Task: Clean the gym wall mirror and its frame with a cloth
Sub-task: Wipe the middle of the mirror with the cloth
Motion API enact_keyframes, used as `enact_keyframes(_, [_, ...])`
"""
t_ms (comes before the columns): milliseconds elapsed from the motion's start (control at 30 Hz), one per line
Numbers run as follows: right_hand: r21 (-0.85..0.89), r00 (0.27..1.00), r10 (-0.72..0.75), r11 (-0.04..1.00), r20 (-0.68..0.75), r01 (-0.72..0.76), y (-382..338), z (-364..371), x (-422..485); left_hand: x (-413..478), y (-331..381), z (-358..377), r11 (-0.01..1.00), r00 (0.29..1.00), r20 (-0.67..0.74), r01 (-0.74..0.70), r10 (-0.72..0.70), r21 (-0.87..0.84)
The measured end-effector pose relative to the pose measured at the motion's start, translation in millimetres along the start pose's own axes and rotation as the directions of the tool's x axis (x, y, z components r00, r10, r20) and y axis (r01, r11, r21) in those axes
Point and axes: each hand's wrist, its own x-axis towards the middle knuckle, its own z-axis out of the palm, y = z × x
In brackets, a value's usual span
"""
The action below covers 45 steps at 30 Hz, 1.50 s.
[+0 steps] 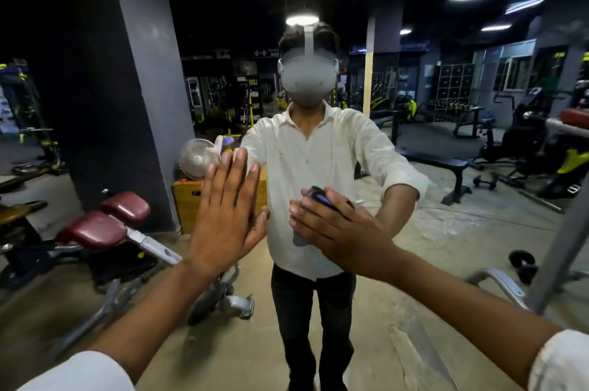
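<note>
The wall mirror (424, 224) fills the view and shows my own reflection in a white shirt. My left hand (226, 215) lies flat on the glass with its fingers straight and pointing up. To its right, my right hand (341, 231) presses a blue-purple cloth (299, 239) against the glass at chest height. The fingers lie spread over the cloth, and only its edges show above and below them. I cannot make out the mirror's frame.
The glass reflects a red-padded bench (105, 224), a white fan (196, 158) on a wooden box (188, 196), a grey pillar (134, 71) and a black flat bench (446, 164). A grey metal bar (561, 250) slants along the right edge.
</note>
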Motion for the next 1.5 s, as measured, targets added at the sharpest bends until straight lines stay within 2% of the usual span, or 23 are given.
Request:
enact_keyframes(67, [0.001,0.997,-0.074,0.997,0.012,0.074,36.1,-13.3,13.1,13.5,-12.0,-4.7,0.997,0.998,-0.007,-0.07,0.07,0.013])
enact_keyframes(100, [0.013,0.999,-0.037,0.999,0.001,0.037,58.5,-22.1,25.0,24.3,-18.3,-8.0,0.995,0.995,-0.012,-0.094,0.094,0.017])
enact_keyframes(167, [0.051,0.979,0.176,0.984,-0.098,-0.172,102.4,-43.5,56.1,52.5,-29.5,-15.9,0.993,0.992,-0.038,-0.118,0.119,0.028])
enact_keyframes(267, [0.141,0.807,0.545,0.838,-0.228,-0.527,143.0,-71.3,93.3,99.4,-40.1,-26.1,0.986,0.981,-0.102,-0.157,0.163,0.058])
enact_keyframes(333, [0.167,0.744,0.624,0.781,-0.239,-0.601,145.6,-76.5,104.7,123.2,-42.9,-29.9,0.981,0.974,-0.124,-0.185,0.192,0.067])
enact_keyframes(400, [0.096,0.825,0.53,0.847,-0.193,-0.522,135.4,-71.5,102.4,136.7,-45.1,-31.2,0.973,0.965,-0.131,-0.219,0.226,0.07])
enact_keyframes(467, [0.001,0.951,0.292,0.956,-0.102,-0.294,134.0,-68.7,90.7,145.0,-48.1,-32.5,0.969,0.96,-0.138,-0.235,0.245,0.082])
enact_keyframes(533, [-0.072,0.992,0.125,0.989,-0.019,-0.126,158.2,-75.8,84.7,154.0,-48.3,-35.0,0.966,0.954,-0.164,-0.236,0.251,0.106])
enact_keyframes(600, [-0.077,0.971,0.226,0.97,-0.078,-0.232,192.5,-86.7,91.1,166.2,-44.2,-38.7,0.961,0.943,-0.195,-0.248,0.268,0.124])
enact_keyframes(633, [-0.035,0.926,0.353,0.932,-0.135,-0.361,207.2,-93.0,96.6,171.8,-40.6,-40.6,0.958,0.939,-0.201,-0.255,0.278,0.13])
enact_keyframes(700, [0.094,0.776,0.593,0.803,-0.214,-0.588,216.6,-102.1,110.3,179.8,-30.8,-42.4,0.957,0.936,-0.211,-0.26,0.282,0.125])
enact_keyframes(733, [0.147,0.721,0.654,0.755,-0.228,-0.639,211.2,-102.2,118.0,182.3,-25.5,-41.1,0.96,0.937,-0.214,-0.257,0.276,0.113])
enact_keyframes(767, [0.173,0.712,0.664,0.748,-0.229,-0.641,202.4,-99.6,123.4,183.9,-20.5,-39.0,0.964,0.94,-0.216,-0.247,0.263,0.101])
enact_keyframes(900, [0.052,0.942,0.313,0.95,-0.119,-0.309,191.7,-86.8,110.6,182.6,-7.1,-28.9,0.975,0.959,-0.184,-0.203,0.216,0.086])
enact_keyframes(967, [0.012,0.936,0.325,0.945,-0.134,-0.326,216.5,-92.2,107.8,180.8,-7.3,-25.0,0.976,0.96,-0.182,-0.201,0.214,0.087])
enact_keyframes(1000, [0.042,0.89,0.42,0.907,-0.179,-0.419,228.7,-96.9,110.3,180.5,-8.0,-23.7,0.976,0.959,-0.186,-0.2,0.213,0.089])
enact_keyframes(1100, [0.19,0.67,0.68,0.73,-0.299,-0.657,248.2,-111.0,120.5,179.5,-8.6,-20.4,0.974,0.96,-0.183,-0.192,0.211,0.116])
enact_keyframes(1167, [0.23,0.622,0.72,0.69,-0.307,-0.686,236.7,-108.5,125.2,177.7,-6.6,-17.9,0.975,0.962,-0.176,-0.187,0.207,0.123])
enact_keyframes(1233, [0.208,0.697,0.66,0.75,-0.28,-0.627,209.3,-96.0,116.3,173.5,-3.2,-15.9,0.979,0.965,-0.182,-0.172,0.191,0.113])
enact_keyframes(1300, [0.129,0.866,0.463,0.886,-0.188,-0.445,180.0,-80.0,90.8,164.4,2.9,-12.5,0.98,0.966,-0.183,-0.168,0.185,0.104])
enact_keyframes(1367, [0.046,0.958,0.273,0.962,-0.088,-0.27,172.2,-73.6,62.6,151.4,9.0,-6.4,0.971,0.959,-0.17,-0.211,0.227,0.109])
enact_keyframes(1433, [0.037,0.939,0.324,0.946,-0.114,-0.322,183.5,-74.8,47.5,141.5,14.6,-1.7,0.967,0.957,-0.153,-0.232,0.247,0.107])
enact_keyframes(1500, [0.105,0.831,0.526,0.851,-0.18,-0.515,188.4,-77.7,39.1,135.1,18.8,0.1,0.972,0.965,-0.14,-0.208,0.222,0.105])
